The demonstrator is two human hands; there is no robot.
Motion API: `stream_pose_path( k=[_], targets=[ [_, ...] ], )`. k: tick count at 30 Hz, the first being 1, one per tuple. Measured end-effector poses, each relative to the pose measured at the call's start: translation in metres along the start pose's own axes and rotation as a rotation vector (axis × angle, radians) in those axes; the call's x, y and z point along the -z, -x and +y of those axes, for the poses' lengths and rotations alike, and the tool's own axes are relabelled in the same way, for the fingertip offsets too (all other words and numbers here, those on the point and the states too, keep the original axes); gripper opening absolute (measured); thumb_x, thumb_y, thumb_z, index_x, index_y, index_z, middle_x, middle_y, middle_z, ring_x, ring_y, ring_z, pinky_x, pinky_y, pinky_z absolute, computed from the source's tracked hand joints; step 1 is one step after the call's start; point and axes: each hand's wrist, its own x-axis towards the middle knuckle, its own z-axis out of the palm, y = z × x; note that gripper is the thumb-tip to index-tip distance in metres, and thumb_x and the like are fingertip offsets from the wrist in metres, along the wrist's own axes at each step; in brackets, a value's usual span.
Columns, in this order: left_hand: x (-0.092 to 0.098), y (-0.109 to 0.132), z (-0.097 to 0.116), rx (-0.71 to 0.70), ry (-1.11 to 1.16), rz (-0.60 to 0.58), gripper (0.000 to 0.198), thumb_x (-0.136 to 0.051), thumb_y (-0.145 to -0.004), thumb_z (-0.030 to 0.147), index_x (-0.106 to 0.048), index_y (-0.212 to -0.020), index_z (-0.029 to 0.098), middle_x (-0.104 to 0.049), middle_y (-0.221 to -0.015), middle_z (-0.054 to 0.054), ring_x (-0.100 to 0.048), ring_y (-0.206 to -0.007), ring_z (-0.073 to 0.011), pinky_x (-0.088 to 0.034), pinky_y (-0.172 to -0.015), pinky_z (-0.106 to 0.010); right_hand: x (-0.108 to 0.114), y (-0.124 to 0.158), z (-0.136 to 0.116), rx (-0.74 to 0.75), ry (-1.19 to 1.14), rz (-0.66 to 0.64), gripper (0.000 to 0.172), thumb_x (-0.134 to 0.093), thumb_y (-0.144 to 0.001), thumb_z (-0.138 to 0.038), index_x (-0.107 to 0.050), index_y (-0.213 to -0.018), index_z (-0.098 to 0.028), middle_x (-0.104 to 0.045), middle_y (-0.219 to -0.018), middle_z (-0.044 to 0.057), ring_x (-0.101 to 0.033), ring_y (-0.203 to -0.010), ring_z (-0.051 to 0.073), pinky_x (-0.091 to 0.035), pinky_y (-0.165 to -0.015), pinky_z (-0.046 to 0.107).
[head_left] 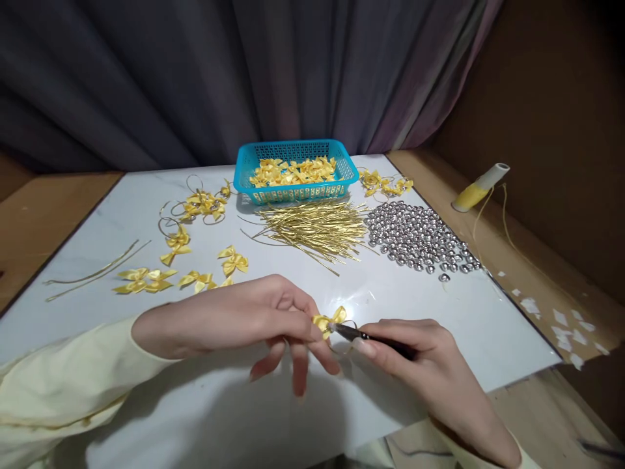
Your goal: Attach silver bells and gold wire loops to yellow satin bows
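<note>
Between the thumb and forefinger of my left hand (273, 326) is a yellow satin ribbon bow (336, 315), pinched at its left side. The other left fingers hang spread below it. My right hand (424, 358) is closed around a dark pointed tool (350, 332), perhaps tweezers, whose grey tip meets the middle of the bow. A thin cord loop (347, 352) hangs by the bow, partly hidden behind the tool and fingers. Loose yellow bows (144, 280) lie beyond my left wrist, with more bows (234, 262) above that hand.
A blue basket (244, 170) of yellow bows stands at the back. Before it lie gold cords (317, 231) and silver beads (420, 234). Looped bows (202, 205) sit left, others (385, 184) right. A thread spool (481, 187) and paper scraps (561, 335) are at the right edge.
</note>
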Motion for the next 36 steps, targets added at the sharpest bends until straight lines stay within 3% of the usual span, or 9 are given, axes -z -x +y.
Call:
stream_pose_path(
  k=[7, 14, 25, 36],
  targets=[
    [-0.0017, 0.0006, 0.006, 0.043, 0.006, -0.018, 0.018, -0.045, -0.084, 0.015, -0.056, -0.07, 0.012, -0.07, -0.093, -0.008, -0.061, -0.052, -0.0055, -0.033, -0.035, -0.01, 0.0022, -0.0043, -0.0038, 0.051, 0.032, -0.051, 0.026, -0.057, -0.08, -0.041, -0.071, -0.079, -0.018, -0.063, -0.066, 0.002, -0.046, -0.056, 0.013, -0.034, -0.051, 0.025],
    [-0.0005, 0.0007, 0.0043, 0.028, 0.023, -0.037, 0.016, -0.047, -0.084, 0.017, -0.056, -0.072, 0.012, -0.07, -0.094, -0.009, -0.06, -0.053, -0.0053, -0.031, -0.035, -0.01, 0.0038, -0.0054, -0.0085, 0.106, 0.103, -0.035, 0.026, -0.057, -0.081, -0.039, -0.071, -0.078, -0.018, -0.057, -0.058, 0.0, -0.043, -0.052, 0.011, -0.033, -0.048, 0.023],
    [-0.0012, 0.0017, 0.0043, 0.028, -0.003, -0.009, 0.015, -0.047, -0.083, 0.02, -0.053, -0.07, 0.013, -0.07, -0.093, -0.009, -0.059, -0.052, -0.007, -0.031, -0.037, -0.014, 0.0049, -0.0039, -0.0068, 0.149, 0.114, -0.012, 0.028, -0.054, -0.083, -0.039, -0.071, -0.079, -0.018, -0.063, -0.062, 0.002, -0.048, -0.053, 0.012, -0.036, -0.05, 0.024],
    [-0.0006, 0.0013, 0.0013, 0.002, 0.014, -0.01, 0.018, -0.045, -0.086, 0.017, -0.054, -0.072, 0.012, -0.07, -0.094, -0.01, -0.057, -0.048, -0.0038, -0.03, -0.036, -0.011, 0.0081, -0.005, 0.0007, 0.007, 0.008, -0.076, 0.027, -0.059, -0.077, -0.043, -0.072, -0.08, -0.019, -0.06, -0.063, 0.0, -0.044, -0.056, 0.011, -0.035, -0.049, 0.021]
  ],
)
